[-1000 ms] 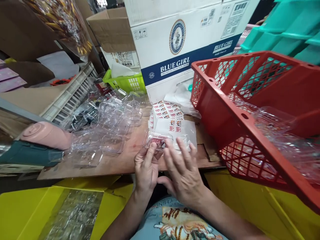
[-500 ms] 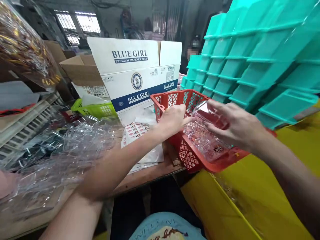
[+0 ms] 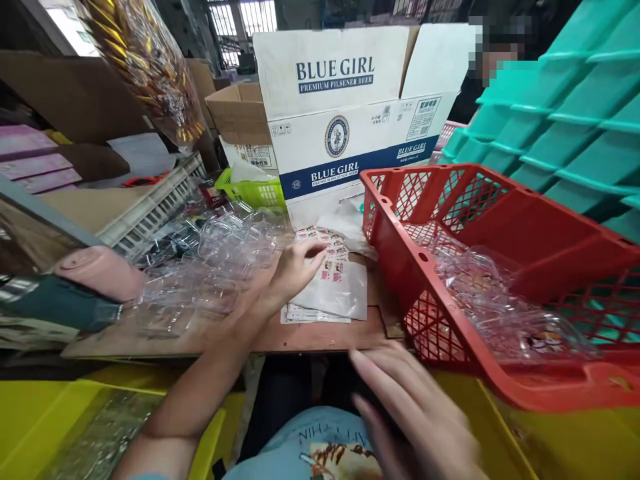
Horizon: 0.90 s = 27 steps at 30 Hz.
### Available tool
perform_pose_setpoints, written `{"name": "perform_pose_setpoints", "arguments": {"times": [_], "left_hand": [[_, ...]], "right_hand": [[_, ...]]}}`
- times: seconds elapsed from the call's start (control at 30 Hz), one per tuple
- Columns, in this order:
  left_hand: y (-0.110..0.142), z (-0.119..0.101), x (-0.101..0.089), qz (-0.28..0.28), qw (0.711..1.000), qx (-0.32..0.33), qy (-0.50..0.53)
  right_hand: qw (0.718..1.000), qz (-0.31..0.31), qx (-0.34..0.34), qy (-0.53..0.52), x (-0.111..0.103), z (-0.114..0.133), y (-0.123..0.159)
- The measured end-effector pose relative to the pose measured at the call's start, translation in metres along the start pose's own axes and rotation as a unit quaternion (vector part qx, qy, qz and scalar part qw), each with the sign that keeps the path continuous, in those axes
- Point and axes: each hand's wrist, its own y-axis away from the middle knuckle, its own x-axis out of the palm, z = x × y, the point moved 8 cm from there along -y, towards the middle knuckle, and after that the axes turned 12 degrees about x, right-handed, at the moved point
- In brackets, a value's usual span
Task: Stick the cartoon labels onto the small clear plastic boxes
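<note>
My left hand (image 3: 303,265) hovers at the left edge of the printed sticker sheets (image 3: 345,293), fingers bent and thumb apart, with nothing visible between them; whether it touches the paper I cannot tell. The sheets lie stacked on the wooden table, with small red and pink prints on top. My right hand (image 3: 417,407) is low in front of the table edge, blurred, fingers stretched out and holding nothing. To its right stands a red plastic basket (image 3: 450,307) with clear plastic boxes (image 3: 480,280) inside, some bearing stickers. More clear plastic boxes (image 3: 225,247) are heaped left of my left hand.
A white Blue Girl carton (image 3: 320,147) stands behind the sheets. Stacked teal bins (image 3: 575,127) rise at the right, near a partly hidden person. A lime basket (image 3: 255,193), a pink cylindrical object (image 3: 100,273) and a yellow bin (image 3: 45,420) are on the left.
Both hands have left the red basket. The left moved to the sticker sheets; the right let go of a clear plastic box and dropped low towards my lap. The view has swung left.
</note>
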Motion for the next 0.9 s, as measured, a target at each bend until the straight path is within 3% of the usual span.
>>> {"name": "perform_pose_setpoints", "arguments": {"times": [0.07,0.13,0.2,0.3,0.47,0.67,0.8,0.9], "left_hand": [[0.046,0.05,-0.008,0.031,0.996,-0.072,-0.033],[0.081,0.075,-0.008,0.041,0.994,-0.096,-0.043],[0.102,0.082,-0.004,0.042,0.993,-0.1,-0.046],[0.112,0.078,0.0,0.057,0.993,-0.086,-0.061],[0.106,0.086,0.003,0.124,0.985,-0.089,-0.078],[0.086,0.097,0.008,0.175,0.976,-0.094,-0.086],[0.056,0.079,-0.009,0.117,0.986,-0.036,-0.116],[0.043,0.077,-0.015,0.137,0.989,-0.052,-0.035]], "right_hand": [[0.975,-0.041,-0.021,0.218,0.019,-0.041,-0.042],[0.931,-0.112,-0.014,0.346,0.011,-0.076,-0.095],[0.872,-0.171,0.039,0.458,-0.01,-0.103,-0.142],[0.807,-0.186,0.12,0.548,-0.033,-0.122,-0.186],[0.812,-0.137,0.131,0.552,-0.037,-0.121,-0.215],[0.819,-0.081,0.11,0.557,-0.026,-0.116,-0.229],[0.84,-0.011,0.039,0.541,0.0,-0.087,-0.221],[0.854,0.04,-0.033,0.518,0.018,-0.057,-0.215]]}}
